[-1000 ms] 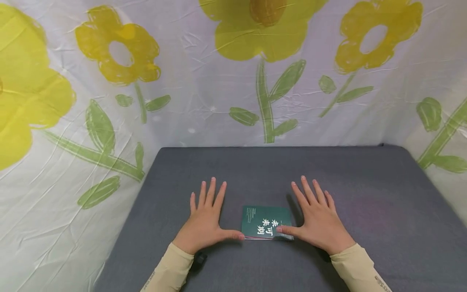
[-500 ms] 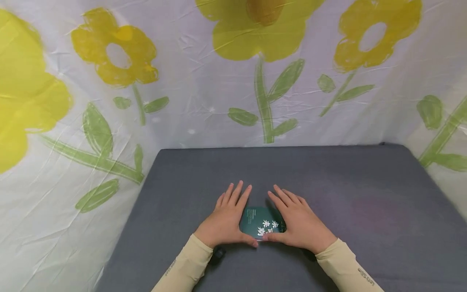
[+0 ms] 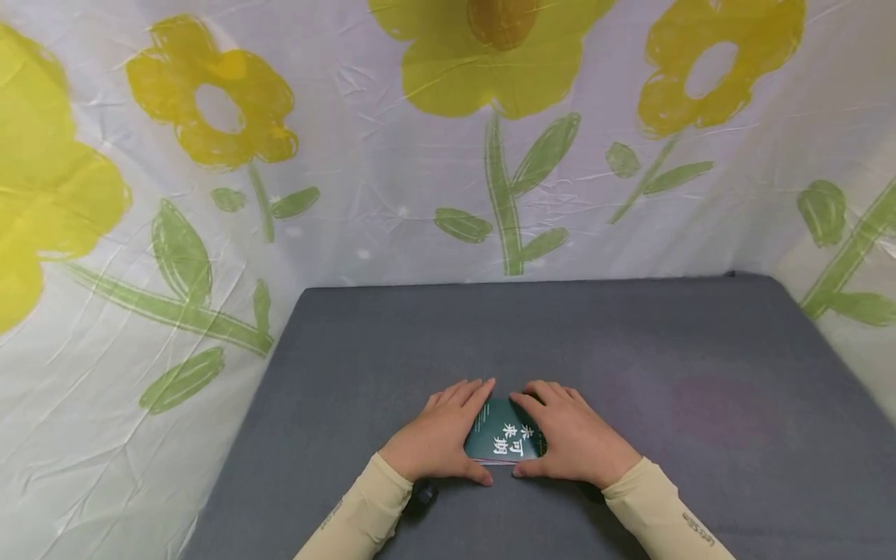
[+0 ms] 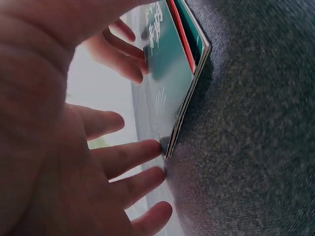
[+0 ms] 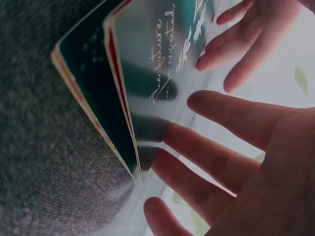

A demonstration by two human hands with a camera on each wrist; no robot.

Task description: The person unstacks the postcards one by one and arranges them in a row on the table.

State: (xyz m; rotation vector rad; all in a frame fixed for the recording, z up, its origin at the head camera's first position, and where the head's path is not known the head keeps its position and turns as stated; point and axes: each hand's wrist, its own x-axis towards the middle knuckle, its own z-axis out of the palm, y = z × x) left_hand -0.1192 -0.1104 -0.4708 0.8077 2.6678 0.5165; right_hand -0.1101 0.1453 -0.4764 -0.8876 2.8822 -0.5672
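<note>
A small stack of thin dark-green booklets [image 3: 507,430], with white characters on the top cover, lies flat on the grey table. My left hand [image 3: 442,437] is at its left side, fingers bent lightly toward the far edge and thumb near the front edge. On the opposite side my right hand [image 3: 575,435] mirrors it. In the left wrist view, a fingertip meets or nearly meets a corner of the booklets [image 4: 170,73]; a red layer shows between the covers. The right wrist view has fingertips [image 5: 162,132] at the glossy top cover. Neither hand plainly grips the stack.
Grey cloth covers the table [image 3: 392,334], whose far edge meets a hanging white sheet [image 3: 378,171] printed with yellow flowers. The sheet also runs along the left and right sides. A dark object [image 3: 423,494] sits under the left wrist.
Both hands have moved inward from either side to the booklets. Their spread fingers have drawn together and bent, and the right thumb has left the cover for the front edge.
</note>
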